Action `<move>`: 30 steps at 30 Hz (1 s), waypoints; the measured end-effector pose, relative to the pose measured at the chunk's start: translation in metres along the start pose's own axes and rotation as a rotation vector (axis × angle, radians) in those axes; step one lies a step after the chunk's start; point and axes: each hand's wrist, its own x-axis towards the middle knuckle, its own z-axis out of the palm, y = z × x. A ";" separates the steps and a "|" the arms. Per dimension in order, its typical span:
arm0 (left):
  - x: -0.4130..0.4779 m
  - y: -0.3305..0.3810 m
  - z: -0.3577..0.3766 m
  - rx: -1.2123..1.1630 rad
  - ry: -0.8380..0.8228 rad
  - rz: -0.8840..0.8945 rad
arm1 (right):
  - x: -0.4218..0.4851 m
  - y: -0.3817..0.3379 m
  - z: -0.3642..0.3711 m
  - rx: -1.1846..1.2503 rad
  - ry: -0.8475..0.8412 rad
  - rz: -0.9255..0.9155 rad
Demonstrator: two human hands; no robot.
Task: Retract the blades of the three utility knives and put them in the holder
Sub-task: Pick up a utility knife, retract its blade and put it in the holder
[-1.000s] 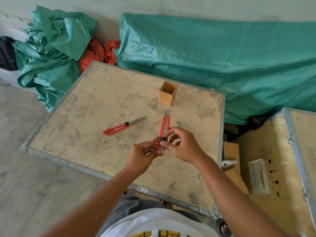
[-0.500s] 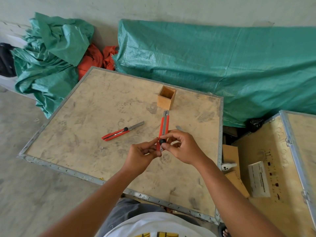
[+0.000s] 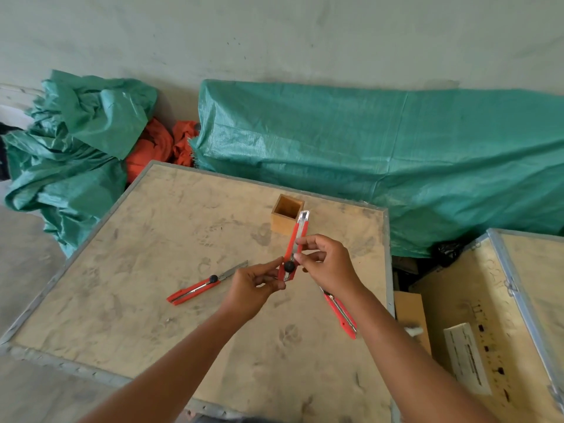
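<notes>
a dusty plywood surface [image 3: 152, 300] with a metal edge fills the middle. behind it a long green tarp [image 3: 381, 154] lies against the pale wall [image 3: 274, 35], with a crumpled green tarp [image 3: 76, 141] to the left and orange cloth [image 3: 155, 148] between them. to the right stands a wooden crate [image 3: 503, 315] with a white label [image 3: 465, 357] and a cardboard piece [image 3: 410, 312] beside it.

Soft, even daylight, no glare. Only faint shadows under the hands on the crate lid [image 3: 152, 285]. Slightly soft focus overall. Strong wide-angle bending at the edges, most along the green tarpaulin [image 3: 396, 154].
</notes>
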 end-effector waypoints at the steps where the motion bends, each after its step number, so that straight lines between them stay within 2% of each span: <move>1: 0.015 0.002 -0.001 0.017 0.005 0.004 | 0.013 -0.003 -0.003 -0.003 0.011 -0.003; 11: 0.172 0.016 -0.015 0.360 0.092 0.018 | 0.158 0.008 -0.017 -0.118 0.221 -0.073; 14: 0.204 0.007 -0.013 0.460 0.132 -0.032 | 0.184 0.019 -0.009 -0.163 0.271 -0.074; 17: 0.227 -0.006 -0.008 0.535 0.090 -0.096 | 0.200 0.031 0.002 -0.178 0.286 -0.059; 22: 0.242 -0.023 -0.003 0.504 0.049 -0.184 | 0.213 0.050 0.017 -0.231 0.278 -0.030; 30: 0.241 -0.027 -0.004 0.486 0.067 -0.139 | 0.208 0.066 0.030 -0.296 0.234 -0.005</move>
